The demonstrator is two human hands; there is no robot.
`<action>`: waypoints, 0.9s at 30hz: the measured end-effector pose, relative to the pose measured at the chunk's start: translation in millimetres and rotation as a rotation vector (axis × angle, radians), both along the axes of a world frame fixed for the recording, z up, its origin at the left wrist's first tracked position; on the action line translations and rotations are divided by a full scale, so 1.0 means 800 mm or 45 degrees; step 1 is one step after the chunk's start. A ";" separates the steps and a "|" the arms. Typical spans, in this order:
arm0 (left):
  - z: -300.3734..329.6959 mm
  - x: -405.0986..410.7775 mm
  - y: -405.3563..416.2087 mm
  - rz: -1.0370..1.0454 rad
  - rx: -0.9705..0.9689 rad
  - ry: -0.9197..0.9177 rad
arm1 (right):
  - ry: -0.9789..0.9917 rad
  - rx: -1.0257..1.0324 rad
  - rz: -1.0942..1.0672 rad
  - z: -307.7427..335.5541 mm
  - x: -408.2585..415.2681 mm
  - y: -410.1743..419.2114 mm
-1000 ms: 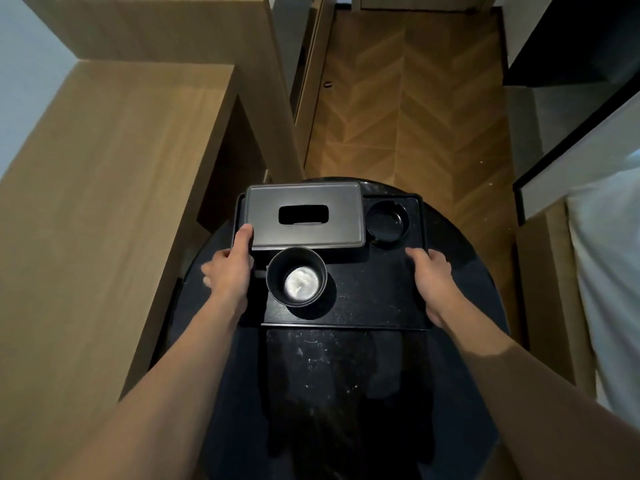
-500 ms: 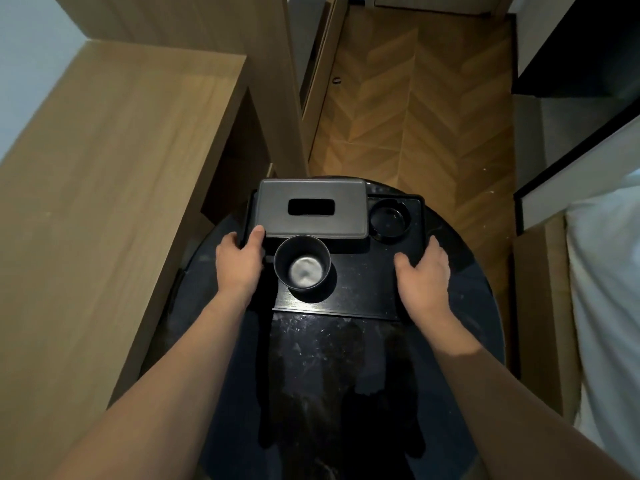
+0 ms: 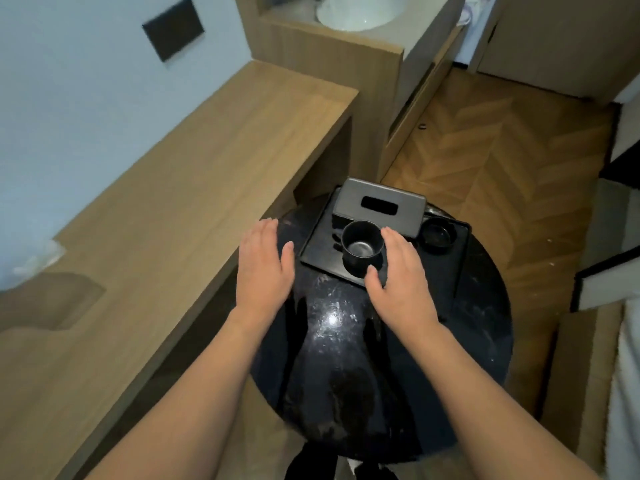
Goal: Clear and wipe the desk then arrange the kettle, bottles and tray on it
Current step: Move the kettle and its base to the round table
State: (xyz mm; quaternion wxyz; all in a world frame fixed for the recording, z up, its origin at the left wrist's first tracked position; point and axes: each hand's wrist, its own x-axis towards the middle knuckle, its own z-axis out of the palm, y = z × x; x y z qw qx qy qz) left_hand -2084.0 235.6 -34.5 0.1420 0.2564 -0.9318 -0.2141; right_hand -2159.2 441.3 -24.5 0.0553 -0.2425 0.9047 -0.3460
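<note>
Flat hands (image 3: 332,268) over black tray (image 3: 446,271), perhaps touching

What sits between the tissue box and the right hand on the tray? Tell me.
The head view shows a black cup there, upright on the tray just in front of the tissue box, with the right hand beside it.

The right hand (image 3: 401,271) covers the near middle of the flat black rectangular tray (image 3: 446,282), so whether its palm touches the tray cannot be told. The black round cup (image 3: 362,245) hides the lower front of the grey rectangular tissue box (image 3: 381,206). The white round basin (image 3: 360,12) is cut off by the top edge. A pale crumpled thing (image 3: 24,265) at the left edge is blurred beyond telling. The white bedding (image 3: 623,393) runs off the right edge.
</note>
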 end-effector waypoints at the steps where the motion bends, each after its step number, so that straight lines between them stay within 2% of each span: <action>1: 0.010 0.019 0.001 0.038 -0.010 -0.004 | 0.016 -0.007 0.056 0.009 0.008 -0.006; 7: 0.045 0.149 -0.013 0.376 -0.058 0.043 | 0.062 0.002 0.419 0.050 0.071 -0.064; 14: 0.074 0.372 -0.042 0.891 -0.130 0.040 | 0.108 0.002 0.921 0.078 0.221 -0.165; 21: 0.089 0.632 -0.008 1.488 -0.158 0.140 | 0.141 -0.080 1.516 0.095 0.448 -0.247; 27: 0.088 0.848 0.080 1.943 -0.208 0.198 | 0.130 -0.162 1.916 0.097 0.685 -0.252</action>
